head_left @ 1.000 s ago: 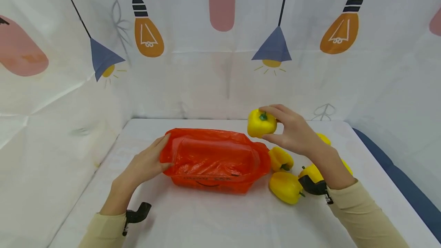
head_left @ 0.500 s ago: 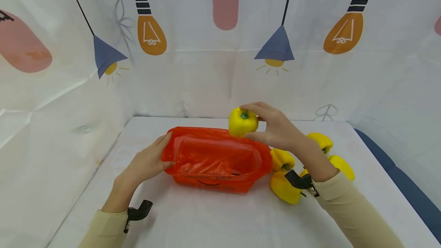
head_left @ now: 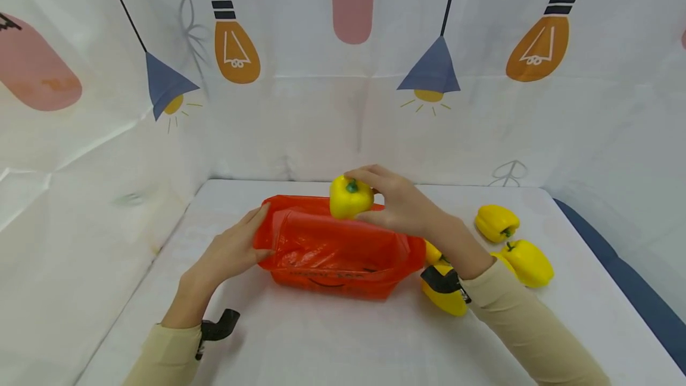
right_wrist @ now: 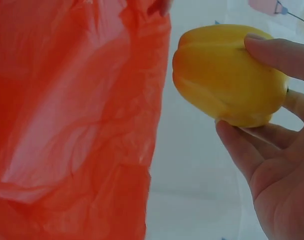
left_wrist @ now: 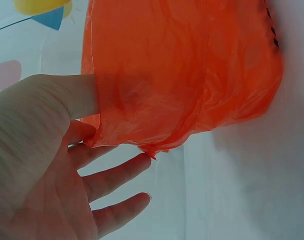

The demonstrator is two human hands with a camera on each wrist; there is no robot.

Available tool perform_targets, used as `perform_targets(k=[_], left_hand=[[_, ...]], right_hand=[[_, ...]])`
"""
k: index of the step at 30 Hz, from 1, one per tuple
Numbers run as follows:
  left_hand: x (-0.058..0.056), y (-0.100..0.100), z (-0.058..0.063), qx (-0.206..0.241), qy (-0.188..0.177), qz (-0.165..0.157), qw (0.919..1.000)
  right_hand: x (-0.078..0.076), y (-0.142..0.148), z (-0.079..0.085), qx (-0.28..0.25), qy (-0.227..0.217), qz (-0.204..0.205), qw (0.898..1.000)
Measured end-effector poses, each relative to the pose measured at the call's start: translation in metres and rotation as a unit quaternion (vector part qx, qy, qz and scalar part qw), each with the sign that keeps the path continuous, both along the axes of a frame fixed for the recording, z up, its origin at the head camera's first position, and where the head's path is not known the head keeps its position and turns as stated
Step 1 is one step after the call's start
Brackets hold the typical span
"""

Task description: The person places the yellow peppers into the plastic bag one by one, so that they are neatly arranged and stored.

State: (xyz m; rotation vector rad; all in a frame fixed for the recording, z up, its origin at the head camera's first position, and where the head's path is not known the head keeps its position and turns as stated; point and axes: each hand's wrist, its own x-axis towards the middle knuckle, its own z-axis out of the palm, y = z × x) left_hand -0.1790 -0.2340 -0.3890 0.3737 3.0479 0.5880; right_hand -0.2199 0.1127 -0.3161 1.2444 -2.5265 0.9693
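A red plastic bag (head_left: 327,243) with black print lies on the white table, its mouth spread open. My left hand (head_left: 230,253) holds the bag's left rim, and in the left wrist view the thumb (left_wrist: 82,95) goes in behind the plastic while the other fingers stay outside. Over the bag's far rim, my right hand (head_left: 399,204) grips a yellow bell pepper (head_left: 351,198) between thumb and fingers, its green stem towards the head camera. The right wrist view has the same pepper (right_wrist: 226,75) above the table, beside the bag's edge.
To the right of the bag lie several more yellow bell peppers, one at the back (head_left: 496,223) and another nearer (head_left: 529,263). One pepper (head_left: 447,296) by the bag is partly covered by my right wrist. A white printed curtain (head_left: 311,124) hangs behind the table.
My right hand has carried the yellow bell pepper leftwards, from beyond the bag's right end to over its far rim. My left hand has kept its hold on the bag.
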Motion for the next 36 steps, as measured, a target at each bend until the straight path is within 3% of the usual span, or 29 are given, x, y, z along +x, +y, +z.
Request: perform_targets(k=[14, 23, 36], left_hand=[[0.001, 0.002, 0.003, 0.0, -0.006, 0.005, 1.0], [0.002, 0.003, 0.003, 0.004, 0.0, 0.006, 1.0], [0.002, 0.005, -0.002, 0.012, 0.0, 0.001, 0.9999]], right_hand=[[0.003, -0.037, -0.025, 0.056, -0.023, -0.002, 0.998], [-0.006, -0.051, -0.042, 0.092, -0.077, -0.023, 0.992], [-0.02, -0.065, -0.064, 0.115, -0.094, -0.026, 0.989]])
